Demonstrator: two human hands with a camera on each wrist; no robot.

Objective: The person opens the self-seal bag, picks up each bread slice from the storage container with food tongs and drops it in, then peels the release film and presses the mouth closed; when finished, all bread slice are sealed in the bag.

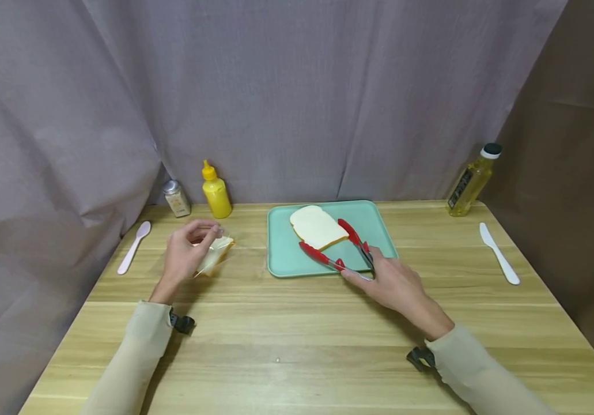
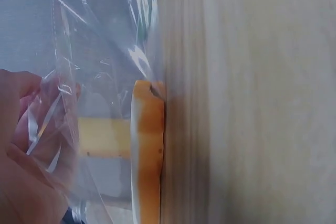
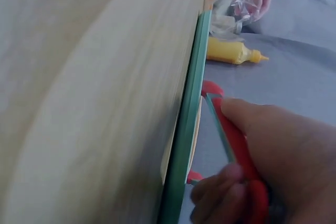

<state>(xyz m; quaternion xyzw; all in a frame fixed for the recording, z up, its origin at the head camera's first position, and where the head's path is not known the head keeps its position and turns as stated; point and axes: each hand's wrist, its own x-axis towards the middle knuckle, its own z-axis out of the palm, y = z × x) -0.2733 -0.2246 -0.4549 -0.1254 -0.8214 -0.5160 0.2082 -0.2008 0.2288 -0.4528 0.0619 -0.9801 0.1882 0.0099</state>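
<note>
My left hand (image 1: 181, 256) pinches the upper edge of a clear plastic bag (image 2: 102, 40). A bread slice (image 2: 148, 156) with a brown crust lies low in the bag, against the table. With my right hand (image 1: 395, 282) I grip red-tipped tongs (image 1: 319, 254). Their two arms are spread, one on either side of the near corner of another bread slice (image 1: 314, 225). That slice lies flat on a mint green tray (image 1: 281, 265). In the right wrist view my fingers wrap the tongs' red handle (image 3: 239, 142) beside the tray's edge.
Behind the left hand stand a yellow squeeze bottle (image 1: 217, 196) and a small shaker jar (image 1: 177, 199). A pale pink spoon (image 1: 132, 252) lies at far left. On the right are an oil bottle (image 1: 469, 185) and a white plastic knife (image 1: 500, 256). A curtain (image 1: 276, 104) hangs behind the table.
</note>
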